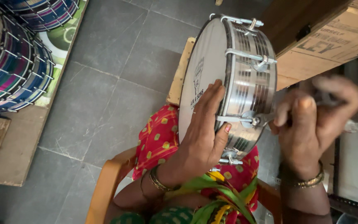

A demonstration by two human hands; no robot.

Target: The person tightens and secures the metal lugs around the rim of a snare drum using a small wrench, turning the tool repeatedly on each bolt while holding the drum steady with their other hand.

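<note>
— While the left hand (pixel 201 137) lay spread flat against the white skin of the drum (pixel 228 83), what were its fingers doing?

— They were apart and pressed on the drumhead, with the thumb hooked over the metal rim. It steadied the drum without closing round it.

— And the right hand (pixel 311 124)?

— It was on the shell side of the drum, fingers curled together and clamped on a small metal tool (pixel 266 119). The tool's tip met one of the tension lugs on the drum's shiny shell. The hand was blurred, so I couldn't make out the grip any finer.

— Where did the drum sit?

— It stood on edge on the person's lap, skin turned to the left, resting on red cloth with yellow dots (pixel 158 141). A wooden seat frame (pixel 104 186) curved below the drum.

— What else lay around the drum?

— Grey floor tiles (pixel 117 70) stretched to the drum's left. Well beyond them, striped drums (pixel 13 66) were stacked on cardboard. To the drum's upper right, close to the shell, was a cardboard box (pixel 332 45).
</note>
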